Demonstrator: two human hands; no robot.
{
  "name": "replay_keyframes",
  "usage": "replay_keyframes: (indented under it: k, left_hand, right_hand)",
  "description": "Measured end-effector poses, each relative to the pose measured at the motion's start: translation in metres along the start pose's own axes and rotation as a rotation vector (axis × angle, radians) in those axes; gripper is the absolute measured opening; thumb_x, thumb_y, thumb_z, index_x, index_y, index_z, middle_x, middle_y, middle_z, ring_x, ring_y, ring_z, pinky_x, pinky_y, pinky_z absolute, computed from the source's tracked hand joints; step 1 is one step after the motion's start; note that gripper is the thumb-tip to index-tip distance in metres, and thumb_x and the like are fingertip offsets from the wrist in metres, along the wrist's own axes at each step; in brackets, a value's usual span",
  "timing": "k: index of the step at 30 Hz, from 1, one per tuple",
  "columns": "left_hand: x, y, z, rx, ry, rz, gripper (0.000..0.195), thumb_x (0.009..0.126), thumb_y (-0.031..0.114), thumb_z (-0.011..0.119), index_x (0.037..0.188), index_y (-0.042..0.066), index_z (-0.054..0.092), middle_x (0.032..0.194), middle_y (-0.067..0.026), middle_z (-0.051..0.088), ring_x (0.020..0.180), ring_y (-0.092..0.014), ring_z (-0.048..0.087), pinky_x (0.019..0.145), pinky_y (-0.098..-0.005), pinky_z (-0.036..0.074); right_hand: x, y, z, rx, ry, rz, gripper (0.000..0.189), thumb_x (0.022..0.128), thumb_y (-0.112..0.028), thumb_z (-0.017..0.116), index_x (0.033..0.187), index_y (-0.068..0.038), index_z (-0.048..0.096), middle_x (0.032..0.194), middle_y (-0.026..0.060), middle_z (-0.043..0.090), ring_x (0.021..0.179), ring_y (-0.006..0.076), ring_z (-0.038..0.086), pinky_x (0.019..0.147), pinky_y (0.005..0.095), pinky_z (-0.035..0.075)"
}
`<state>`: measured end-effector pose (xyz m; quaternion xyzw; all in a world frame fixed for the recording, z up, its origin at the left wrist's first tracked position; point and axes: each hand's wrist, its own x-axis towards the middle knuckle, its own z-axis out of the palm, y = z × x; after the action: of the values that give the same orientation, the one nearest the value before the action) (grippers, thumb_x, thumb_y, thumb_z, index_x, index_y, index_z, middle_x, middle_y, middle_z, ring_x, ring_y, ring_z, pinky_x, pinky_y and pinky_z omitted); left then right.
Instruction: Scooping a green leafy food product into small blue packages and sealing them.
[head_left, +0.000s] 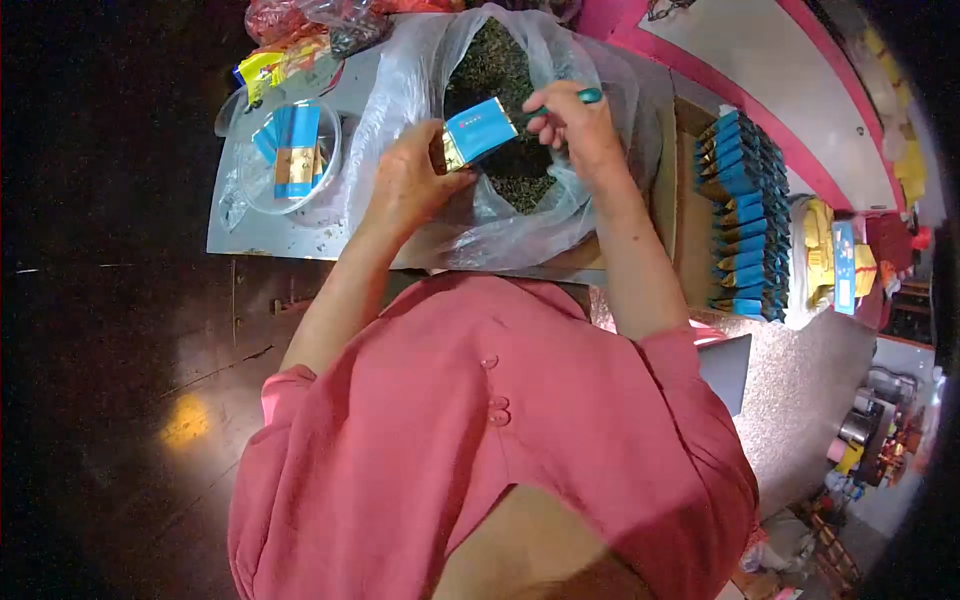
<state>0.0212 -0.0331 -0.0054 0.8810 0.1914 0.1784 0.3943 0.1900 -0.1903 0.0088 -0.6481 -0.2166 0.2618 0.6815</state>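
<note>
My left hand (420, 169) holds a blue and gold packet (480, 131) by its left end, over a clear plastic bag (397, 82) of dark loose dried leaves (491, 64). Just right of the packet, my right hand (574, 124) is closed around a green-handled tool (590, 96); its other end is hidden. A round clear plastic tub (335, 161) at the left bears several flat blue and gold packets (298, 139). Many more such packets (739, 217) stand in rows in a cardboard box (686, 225) at the right.
A grey table (262, 241) carries the bag and tub. Red plastic bags (289, 22) and a yellow packet (262, 71) lie at the back left. A pink-edged white panel (750, 60) is behind the box, with yellow bundles (817, 240) to its right.
</note>
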Motion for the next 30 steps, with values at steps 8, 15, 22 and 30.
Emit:
replay_keyframes:
  k: [8, 15, 22, 30]
  left_hand:
    - [0.002, -0.001, -0.003, 0.026, -0.037, -0.005, 0.060, 0.060, 0.017, 0.082, 0.112, 0.000, 0.056, 0.096, -0.0173, 0.065, 0.089, -0.030, 0.063, 0.079, -0.0379, 0.049]
    - [-0.001, -0.005, 0.001, 0.022, 0.042, 0.010, 0.060, 0.061, 0.018, 0.081, 0.112, 0.000, 0.055, 0.096, -0.0173, 0.064, 0.090, -0.031, 0.063, 0.079, -0.0387, 0.049]
    - [-0.001, -0.007, 0.002, -0.007, 0.062, 0.045, 0.059, 0.062, 0.018, 0.081, 0.111, 0.000, 0.055, 0.096, -0.0171, 0.064, 0.090, -0.031, 0.063, 0.079, -0.0381, 0.049]
    - [0.000, -0.015, 0.004, -0.047, 0.073, 0.033, 0.061, 0.061, 0.020, 0.082, 0.112, 0.001, 0.055, 0.096, -0.0170, 0.065, 0.090, -0.029, 0.064, 0.079, -0.0366, 0.050]
  right_hand:
    - [-0.010, -0.019, 0.016, -0.530, -0.288, -0.519, 0.013, 0.078, -0.011, 0.057, 0.083, 0.001, 0.060, 0.080, 0.0051, 0.063, 0.076, 0.0144, 0.058, 0.070, 0.0279, 0.046]
    - [-0.017, -0.032, -0.008, -0.379, 0.105, -0.471, 0.015, 0.082, -0.013, 0.056, 0.083, -0.002, 0.067, 0.075, 0.0038, 0.065, 0.066, 0.0090, 0.057, 0.058, 0.0233, 0.044]
    - [0.007, 0.046, 0.002, -0.869, 0.292, -0.366, 0.022, 0.080, -0.021, 0.056, 0.077, -0.003, 0.067, 0.068, 0.0050, 0.065, 0.061, 0.0122, 0.060, 0.055, 0.0278, 0.045]
    - [0.014, 0.035, 0.014, -0.025, 0.205, 0.138, 0.022, 0.079, -0.017, 0.056, 0.081, 0.003, 0.064, 0.065, 0.0122, 0.062, 0.046, 0.0156, 0.055, 0.040, 0.0263, 0.044]
